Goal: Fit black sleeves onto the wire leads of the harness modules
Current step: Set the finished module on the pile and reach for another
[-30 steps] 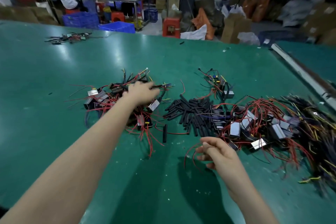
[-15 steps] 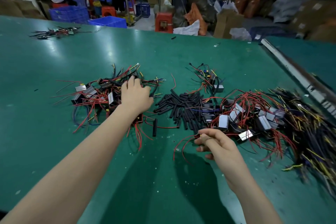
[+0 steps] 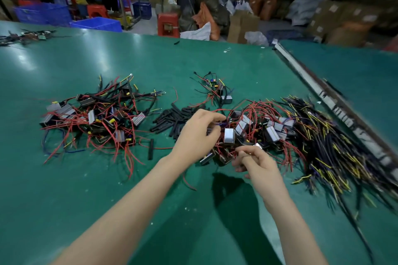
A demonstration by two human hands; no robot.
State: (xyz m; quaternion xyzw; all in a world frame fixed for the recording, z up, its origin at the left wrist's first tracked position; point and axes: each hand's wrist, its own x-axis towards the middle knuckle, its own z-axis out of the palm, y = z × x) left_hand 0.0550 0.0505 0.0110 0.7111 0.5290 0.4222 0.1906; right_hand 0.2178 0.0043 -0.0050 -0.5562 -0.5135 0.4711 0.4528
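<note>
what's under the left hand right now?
Left hand covers the right end of the black sleeve pile and some red-wired modules. Whether its fingers hold anything is hidden.

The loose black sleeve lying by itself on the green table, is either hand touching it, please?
No, the loose black sleeve lies apart on the green table, left of the left hand, while the right hand is farther right.

On the green surface (image 3: 64, 178), the left hand (image 3: 197, 135) reaches into the right-hand heap of modules (image 3: 254, 129) with red wires, its fingers curled around a silvery module (image 3: 229, 135). The right hand (image 3: 256, 162), nearer, pinches thin red wires at the heap's near edge. Black sleeves (image 3: 172, 117) lie piled between this heap and a left-hand heap of modules (image 3: 97, 118). Black and yellow wires (image 3: 336, 148) spread far right.
</note>
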